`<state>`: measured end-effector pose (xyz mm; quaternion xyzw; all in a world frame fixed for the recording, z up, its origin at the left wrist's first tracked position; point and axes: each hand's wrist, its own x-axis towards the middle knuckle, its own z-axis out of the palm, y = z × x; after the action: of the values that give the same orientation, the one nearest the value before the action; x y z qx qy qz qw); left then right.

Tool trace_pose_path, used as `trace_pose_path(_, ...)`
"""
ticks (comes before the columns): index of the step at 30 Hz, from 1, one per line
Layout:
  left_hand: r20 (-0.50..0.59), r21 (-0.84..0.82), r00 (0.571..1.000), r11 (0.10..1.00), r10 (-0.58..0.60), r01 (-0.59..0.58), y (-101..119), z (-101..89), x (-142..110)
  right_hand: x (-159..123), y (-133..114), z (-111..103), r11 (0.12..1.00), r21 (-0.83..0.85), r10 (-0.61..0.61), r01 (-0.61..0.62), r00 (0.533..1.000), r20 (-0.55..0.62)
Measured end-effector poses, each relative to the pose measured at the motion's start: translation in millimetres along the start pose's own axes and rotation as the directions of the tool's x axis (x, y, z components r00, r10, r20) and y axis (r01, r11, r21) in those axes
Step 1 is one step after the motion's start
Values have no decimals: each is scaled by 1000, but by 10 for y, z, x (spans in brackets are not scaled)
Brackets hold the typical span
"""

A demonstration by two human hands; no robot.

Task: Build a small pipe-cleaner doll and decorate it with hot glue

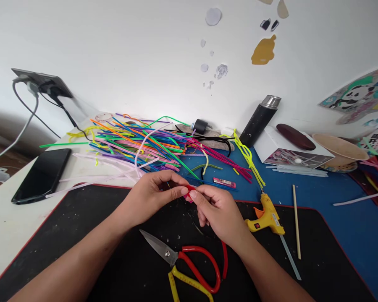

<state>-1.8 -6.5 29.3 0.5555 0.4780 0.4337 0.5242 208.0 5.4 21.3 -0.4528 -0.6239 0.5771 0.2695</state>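
My left hand [154, 193] and my right hand [217, 212] meet above the black mat [82, 235], both pinching a small red pipe-cleaner piece [190, 192] between their fingertips. Most of the piece is hidden by the fingers. Just below my hands lie red-handled scissors [189, 258], blades pointing left, and a short red pipe cleaner [224, 260] beside my right wrist. A big heap of coloured pipe cleaners [145, 144] is spread behind my hands.
A yellow glue gun [266, 216] and a wooden stick [296, 220] lie to the right. A black phone [42, 174] rests at left near cables. A black flask [260, 121], a white box [290, 153] and a paper bowl [340, 151] stand at back right.
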Motion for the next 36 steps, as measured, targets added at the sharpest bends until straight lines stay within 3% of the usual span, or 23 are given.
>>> trace_pose_path(4,-47,152,999,988,9,-2,24,-19,1,0,4,2,1000,-26,10,-10,1000,3)
trace_pose_path(8,-30,189,1000,982,3,3,21,-31,-8,-2,13,5,999,-30,11,-11,1000,2)
trace_pose_path(26,4,2,994,994,-109,109,-42,34,5,-2,-5,21,1000,3,13,-13,1000,23)
trace_pose_path(36,-103,-120,987,986,-127,115,-14,38,26,-12,-2,25,993,112,31,-39,996,78)
